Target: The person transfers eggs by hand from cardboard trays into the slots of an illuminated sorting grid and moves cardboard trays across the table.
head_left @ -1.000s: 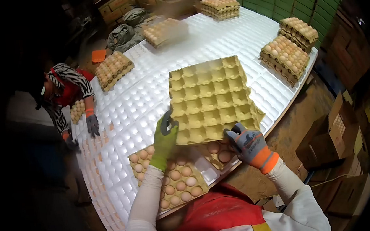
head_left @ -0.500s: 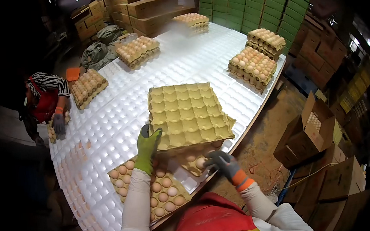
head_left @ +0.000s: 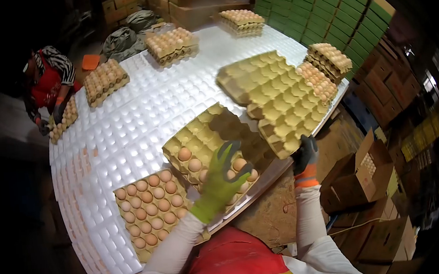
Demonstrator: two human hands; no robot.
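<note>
**Raised trays [head_left: 292,105] have moved to the right, and the eggs below them are uncovered**

From the head view, half a second ago the left hand [head_left: 217,183] was holding the yellowish trays above the desk [head_left: 151,127]. Now the right hand [head_left: 305,158], in a grey and orange glove, has them by the lower corner. They are tilted, and they overlap like at least two sheets; their exact number cannot be told. The right fingers are closed on this corner.

The left hand, in a green glove with dark tips, is now over the partly filled tray [head_left: 198,133]. Its fingers [head_left: 225,154] are spread wide, with eggs [head_left: 184,153] around and below them. Whether they touch an egg cannot be told. A shadow covers the upper right part of this tray. Just beside it, to the left, lies a second tray [head_left: 145,253] with rows of eggs, partly hidden by the left forearm.

On the white desk, which has many small hollows, stand egg stacks: one at the left [head_left: 106,81], one farther back [head_left: 172,45], one at the far end [head_left: 242,22], and two near the right edge, behind the raised trays. At the far left, a co-worker [head_left: 48,88] in a red apron has both gloved hands near another egg tray [head_left: 68,115]. Green boxes [head_left: 323,10] are piled behind.
</note>
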